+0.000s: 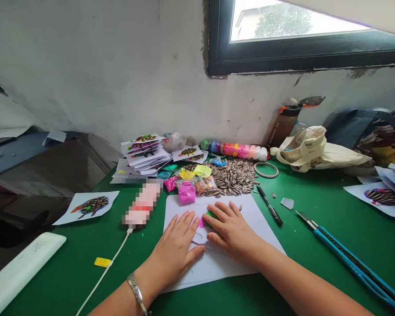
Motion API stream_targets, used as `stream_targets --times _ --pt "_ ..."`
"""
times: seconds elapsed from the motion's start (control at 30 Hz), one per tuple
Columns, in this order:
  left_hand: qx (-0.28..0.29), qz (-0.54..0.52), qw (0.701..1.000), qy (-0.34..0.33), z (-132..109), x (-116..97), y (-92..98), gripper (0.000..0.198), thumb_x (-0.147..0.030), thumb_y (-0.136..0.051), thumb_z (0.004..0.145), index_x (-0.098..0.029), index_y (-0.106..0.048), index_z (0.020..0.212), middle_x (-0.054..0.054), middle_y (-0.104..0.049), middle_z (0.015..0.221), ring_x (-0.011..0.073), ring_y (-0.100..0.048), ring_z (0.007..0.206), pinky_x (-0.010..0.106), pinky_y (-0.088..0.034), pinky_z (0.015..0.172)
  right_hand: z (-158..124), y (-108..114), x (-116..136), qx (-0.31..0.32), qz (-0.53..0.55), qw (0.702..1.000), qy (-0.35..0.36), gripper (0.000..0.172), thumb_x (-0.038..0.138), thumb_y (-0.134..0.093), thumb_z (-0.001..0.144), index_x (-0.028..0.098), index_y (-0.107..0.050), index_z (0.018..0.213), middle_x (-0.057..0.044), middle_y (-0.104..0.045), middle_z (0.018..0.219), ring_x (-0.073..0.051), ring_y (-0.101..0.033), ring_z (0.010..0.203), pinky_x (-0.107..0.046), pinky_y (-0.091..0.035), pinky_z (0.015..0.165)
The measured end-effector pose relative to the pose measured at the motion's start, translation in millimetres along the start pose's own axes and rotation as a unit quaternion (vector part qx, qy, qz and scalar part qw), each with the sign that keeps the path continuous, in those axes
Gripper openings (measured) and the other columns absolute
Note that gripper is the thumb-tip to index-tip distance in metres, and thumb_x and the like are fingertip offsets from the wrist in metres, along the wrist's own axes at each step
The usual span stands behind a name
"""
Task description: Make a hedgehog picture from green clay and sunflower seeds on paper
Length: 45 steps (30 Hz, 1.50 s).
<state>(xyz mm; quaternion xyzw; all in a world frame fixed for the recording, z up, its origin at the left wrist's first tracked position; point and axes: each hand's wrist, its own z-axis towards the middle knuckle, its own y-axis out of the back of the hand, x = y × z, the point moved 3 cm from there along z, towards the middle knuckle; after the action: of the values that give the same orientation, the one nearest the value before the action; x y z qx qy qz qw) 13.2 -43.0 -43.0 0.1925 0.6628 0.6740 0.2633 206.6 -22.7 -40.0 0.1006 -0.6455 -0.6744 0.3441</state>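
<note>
Green clay is pinned under the right hand and its spread fingers on white paper. Left hand's laid flat just beside it, holding nothing.

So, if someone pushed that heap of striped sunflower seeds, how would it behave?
The sunflower seeds lie loose in a low heap, so a push would probably spread them rather than move them as one mass. A stray seed lying apart on the green tabletop hints they scatter easily. Each looks small and probably light.
</note>
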Motion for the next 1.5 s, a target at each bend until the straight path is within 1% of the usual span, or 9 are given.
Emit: stream_targets --times 0.23,0.4,0.63,0.83,1.03,1.27,1.33,1.43,1.5 --pt "0.007 -0.006 1.0 0.003 1.4 -1.3 3.5 0.063 -0.056 -0.036 0.095 -0.02 -0.035 0.147 0.013 -0.037 0.151 0.0281 -0.035 0.139 0.049 -0.029 0.114 -0.2 1.8 0.4 0.003 -0.003 1.0 0.0 0.043 0.047 -0.042 0.095 0.03 -0.051 0.133 -0.008 -0.047 0.144 -0.033 -0.037 0.131 -0.064 -0.023 0.106" --pt "0.004 -0.003 1.0 0.002 0.9 -0.4 2.6 0.067 -0.056 -0.035 0.095 -0.018 -0.026 0.15 0.011 -0.033 0.153 0.0271 -0.03 0.141 0.048 -0.026 0.116 -0.8 3.2 1.5 0.008 -0.001 1.0 -0.006 0.043 0.046 -0.044 0.095 0.03 -0.05 0.134 -0.007 -0.046 0.145 -0.033 -0.035 0.133 -0.064 -0.021 0.108" --pt "0.021 0.007 1.0 0.005 2.8 -1.6 3.3 0.063 -0.057 -0.035 0.095 -0.019 -0.038 0.145 0.013 -0.035 0.152 0.0288 -0.031 0.141 0.05 -0.028 0.114 -0.3 4.1 0.9 0.011 -0.001 1.0 -0.007 0.044 0.048 -0.042 0.095 0.029 -0.049 0.135 -0.008 -0.045 0.145 -0.033 -0.035 0.133 -0.064 -0.021 0.107" --pt "0.009 0.004 1.0 0.006 2.0 -0.5 1.4 0.069 -0.056 -0.036 0.095 -0.014 -0.029 0.149 0.014 -0.032 0.153 0.0282 -0.03 0.141 0.049 -0.029 0.114 0.4 3.9 1.2 0.008 -0.002 1.0 -0.008 0.043 0.047 -0.043 0.095 0.03 -0.049 0.134 -0.007 -0.045 0.145 -0.033 -0.035 0.133 -0.063 -0.021 0.108" --pt "-0.015 0.003 1.0 -0.003 -2.4 -1.4 2.9 0.058 -0.048 -0.041 0.096 -0.016 -0.038 0.145 0.014 -0.037 0.151 0.0287 -0.035 0.139 0.051 -0.034 0.112 0.7 5.0 0.6 0.006 0.01 1.0 -0.005 0.043 0.047 -0.043 0.095 0.029 -0.049 0.134 -0.008 -0.046 0.145 -0.032 -0.036 0.131 -0.063 -0.02 0.107" --pt "-0.012 0.001 1.0 0.004 -2.3 -4.0 6.5 0.053 -0.044 -0.043 0.095 -0.018 -0.045 0.141 0.014 -0.041 0.148 0.0288 -0.038 0.137 0.053 -0.037 0.109 0.2 3.6 0.4 0.008 0.02 1.0 -0.006 0.043 0.047 -0.043 0.095 0.029 -0.048 0.135 -0.008 -0.044 0.145 -0.033 -0.034 0.133 -0.062 -0.018 0.108" --pt "-0.007 -0.001 1.0 0.005 -2.4 -4.3 6.5 0.054 -0.045 -0.043 0.095 -0.017 -0.044 0.141 0.014 -0.041 0.148 0.0293 -0.038 0.137 0.053 -0.037 0.109 0.1 3.0 0.2 0.008 0.021 1.0 -0.008 0.043 0.047 -0.043 0.095 0.029 -0.049 0.134 -0.008 -0.045 0.145 -0.033 -0.034 0.133 -0.062 -0.018 0.108" --pt "-0.006 -0.006 1.0 0.008 -3.1 -3.7 5.8 0.058 -0.046 -0.042 0.095 -0.014 -0.039 0.144 0.015 -0.04 0.148 0.029 -0.037 0.137 0.052 -0.036 0.11 0.1 3.0 -0.1 0.006 0.017 1.0 -0.009 0.043 0.047 -0.042 0.095 0.03 -0.049 0.134 -0.008 -0.045 0.145 -0.033 -0.034 0.132 -0.063 -0.018 0.107" --pt "-0.007 -0.008 1.0 0.01 -3.2 -2.6 4.9 0.059 -0.046 -0.042 0.095 -0.014 -0.038 0.145 0.015 -0.039 0.149 0.0286 -0.037 0.138 0.052 -0.035 0.11 0.1 3.3 -0.2 0.007 0.015 1.0 -0.008 0.043 0.048 -0.042 0.095 0.03 -0.048 0.134 -0.008 -0.044 0.146 -0.033 -0.034 0.133 -0.064 -0.019 0.107"
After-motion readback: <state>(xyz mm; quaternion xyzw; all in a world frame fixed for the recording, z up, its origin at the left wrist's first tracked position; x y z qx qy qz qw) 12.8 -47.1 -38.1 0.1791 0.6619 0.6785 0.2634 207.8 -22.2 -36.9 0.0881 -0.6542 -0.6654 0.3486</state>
